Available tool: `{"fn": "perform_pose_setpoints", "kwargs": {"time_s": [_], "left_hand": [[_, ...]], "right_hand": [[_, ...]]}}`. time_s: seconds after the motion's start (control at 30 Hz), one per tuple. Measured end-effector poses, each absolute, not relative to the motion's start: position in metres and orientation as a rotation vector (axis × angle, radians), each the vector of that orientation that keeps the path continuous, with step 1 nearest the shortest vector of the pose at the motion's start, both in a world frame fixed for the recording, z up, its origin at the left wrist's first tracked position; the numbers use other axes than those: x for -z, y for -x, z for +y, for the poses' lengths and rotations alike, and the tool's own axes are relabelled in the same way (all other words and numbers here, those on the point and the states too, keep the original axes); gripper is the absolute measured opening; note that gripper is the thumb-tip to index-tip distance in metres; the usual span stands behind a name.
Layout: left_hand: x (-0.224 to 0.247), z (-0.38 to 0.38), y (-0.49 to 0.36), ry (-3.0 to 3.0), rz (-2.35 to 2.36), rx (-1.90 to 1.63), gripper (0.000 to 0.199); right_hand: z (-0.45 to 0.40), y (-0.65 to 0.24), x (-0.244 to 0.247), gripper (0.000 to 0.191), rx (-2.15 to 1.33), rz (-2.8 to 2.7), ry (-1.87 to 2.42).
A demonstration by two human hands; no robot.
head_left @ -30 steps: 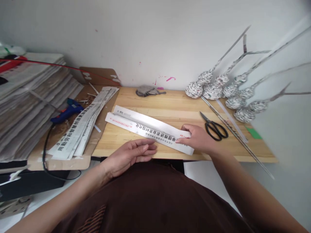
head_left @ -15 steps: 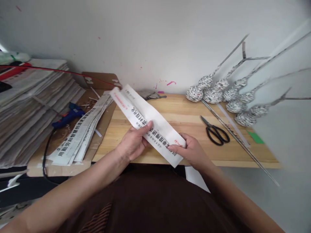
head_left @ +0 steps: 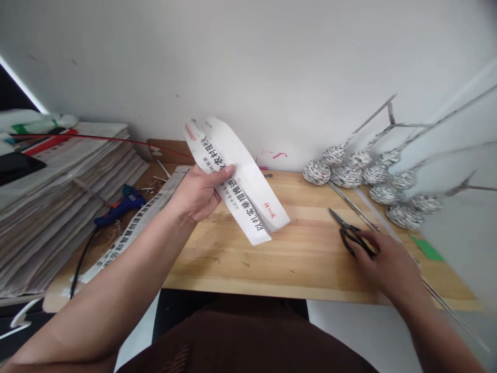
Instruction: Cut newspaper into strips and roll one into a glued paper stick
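A dark brown garment [head_left: 248, 339] carries a striped patch [head_left: 179, 360].

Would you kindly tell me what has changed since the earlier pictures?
The right hand let go of the white printed paper strip and moved right, to the black-handled scissors. The left hand now holds the strip alone, raised higher. The blue glue gun and white woven-paper shapes stayed put.

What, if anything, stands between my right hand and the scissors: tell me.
Nothing visible does. The right hand overlaps the handle end of the scissors in this view, though whether it grips them is unclear. The long thin rod passes behind that hand, beside the scissors.
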State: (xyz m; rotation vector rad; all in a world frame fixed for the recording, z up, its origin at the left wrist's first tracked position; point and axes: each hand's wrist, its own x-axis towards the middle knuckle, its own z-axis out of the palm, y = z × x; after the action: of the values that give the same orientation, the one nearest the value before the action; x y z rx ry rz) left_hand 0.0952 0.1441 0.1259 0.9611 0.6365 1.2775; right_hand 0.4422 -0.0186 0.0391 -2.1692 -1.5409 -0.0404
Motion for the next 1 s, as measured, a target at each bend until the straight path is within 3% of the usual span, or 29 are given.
{"fn": "perform_pose_setpoints", "kwargs": {"time_s": [0.13, 0.33, 0.43, 0.53, 0.63, 0.8, 1.0], "left_hand": [[-0.131, 0.166, -0.084, -1.070, 0.640, -1.283, 0.032], [-0.134, 0.192, -0.067, -1.121, 0.529, -1.328, 0.027], [-0.135, 0.201, -0.060, -1.092, 0.534, -1.382, 0.026], [-0.133, 0.206, -0.059, -1.051, 0.556, -1.425, 0.027], [-0.126, 0.206, -0.064, -0.981, 0.577, -1.447, 0.032], [-0.115, 0.203, -0.074, -0.907, 0.611, -1.430, 0.036], [-0.101, 0.204, -0.078, -0.930, 0.644, -1.459, 0.034]], "right_hand": [[-0.010, -0.478, -0.031, 0.038, -0.090, -1.699, 2.328], [0.001, -0.470, -0.048, 0.040, -0.370, -1.491, 2.477], [0.005, -0.446, -0.056, 0.038, -0.732, -1.436, 2.227], [0.015, -0.403, -0.058, 0.024, -1.152, -1.314, 1.911], [0.039, -0.351, -0.056, 0.029, -1.346, -1.207, 1.606], [0.088, -0.283, -0.051, 0.038, -1.332, -1.008, 1.062], [0.103, -0.258, -0.042, 0.030, -1.283, -1.063, 1.215]]}}
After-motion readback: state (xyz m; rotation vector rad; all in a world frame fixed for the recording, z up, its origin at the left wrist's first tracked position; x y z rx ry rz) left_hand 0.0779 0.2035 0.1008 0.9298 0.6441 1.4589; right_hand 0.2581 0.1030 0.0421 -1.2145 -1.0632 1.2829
